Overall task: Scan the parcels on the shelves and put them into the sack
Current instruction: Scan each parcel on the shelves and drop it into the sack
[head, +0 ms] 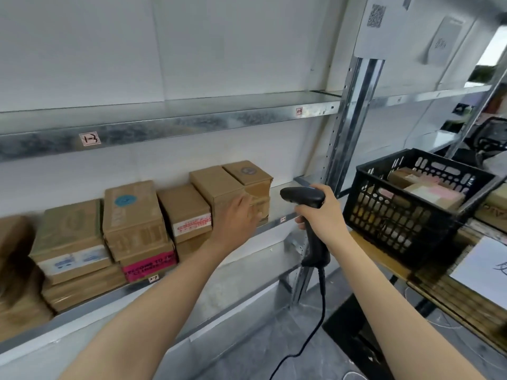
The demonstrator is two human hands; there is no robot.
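The parcels [216,187], plain cardboard boxes, sat in a row on the middle shelf [278,204] of a metal rack, stacked 2 or 3 high. The row ran from the shelf's left end to short of its right end, where bare metal showed by the upright post [354,105].

L hand [236,223] was stretched out at the front of the rightmost boxes [247,174], over the shelf's front edge. Its fingers were straight & spread, gripping nothing; motion blur hid whether the fingertips touched the cardboard.

R hand [321,212] was wrapped tight round the handle of a black scanner [301,197]. It was held upright just off the shelf's right front corner, head pointing left twd the rightmost boxes but apart from them. Its cable [322,292] hung down below the handle.

Further left in the row were:
- a box w/ a red-printed white label [189,223]
- a box w/ a round blue sticker [131,215], on top of one w/ a pink label [149,266]
- a box w/ a blue-printed label [74,260]

The far-left boxes were too blurred to read.

To the right, a black slotted crate [397,215] stood at the left end of a wooden table [384,256], w/ more boxes [433,194] inside. A white sheet [482,272] lay on the table beside the crate. The upper shelf [164,124] carried small tags on its front lip.
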